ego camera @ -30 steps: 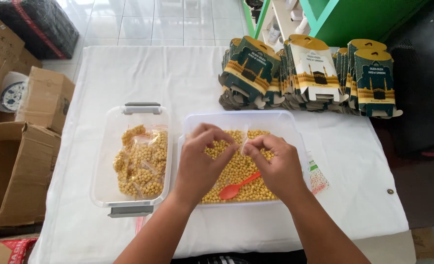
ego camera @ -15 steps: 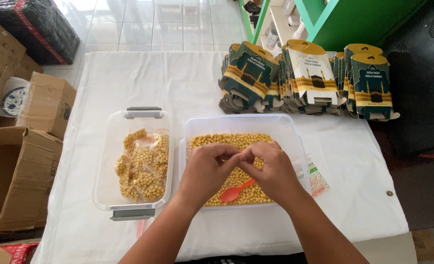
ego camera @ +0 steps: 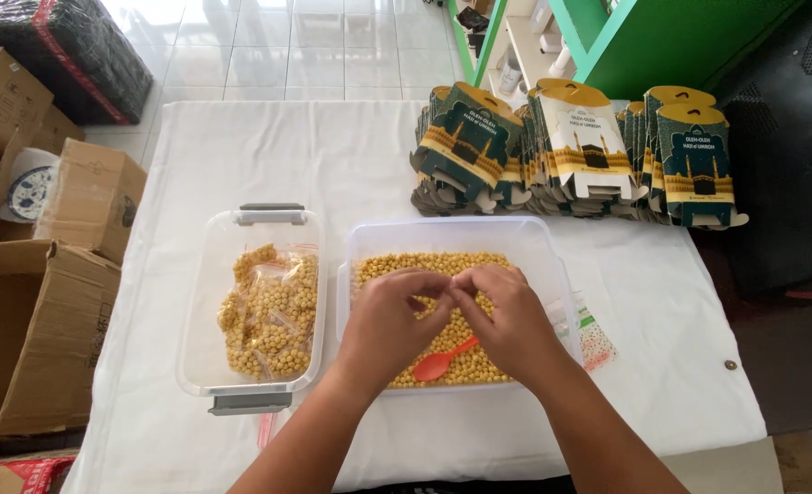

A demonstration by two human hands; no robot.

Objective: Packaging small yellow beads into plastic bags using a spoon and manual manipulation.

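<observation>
My left hand [ego camera: 388,325] and my right hand [ego camera: 511,320] meet fingertip to fingertip over a clear plastic tub [ego camera: 443,225] full of yellow chickpeas [ego camera: 424,265]. Both hands pinch a small clear bag, which the fingers almost wholly hide. An orange plastic spoon [ego camera: 438,364] lies on the chickpeas just below my hands. To the left stands a second clear tub [ego camera: 196,302] with grey latches, holding several small filled bags of chickpeas [ego camera: 269,311].
A row of flat printed green and gold cartons [ego camera: 571,151] lies at the back right of the white-covered table [ego camera: 333,155]. Spare small bags [ego camera: 593,334] lie right of the chickpea tub. Open cardboard boxes [ego camera: 31,338] stand on the floor at left, a green shelf [ego camera: 662,37] behind.
My hands have closed together over the tub, from apart with the bag's mouth showing between them to fingertips touching. The view has shifted slightly downward.
</observation>
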